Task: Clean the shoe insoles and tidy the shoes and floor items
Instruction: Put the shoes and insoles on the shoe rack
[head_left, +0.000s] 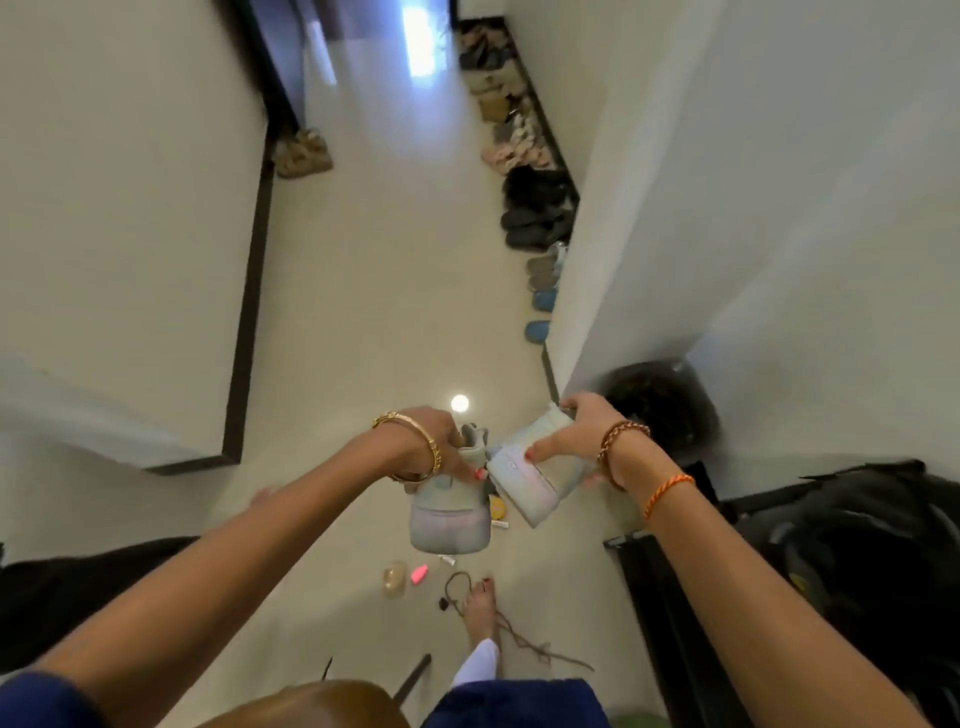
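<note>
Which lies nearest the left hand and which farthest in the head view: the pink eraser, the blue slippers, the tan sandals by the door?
From the left hand:
1. Pink eraser, on the floor just below.
2. Blue slippers, along the right wall.
3. Tan sandals, far left by the doorway.

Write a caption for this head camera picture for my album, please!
Left hand and right hand each hold a pale shoe above small items scattered on the hallway floor.
</note>
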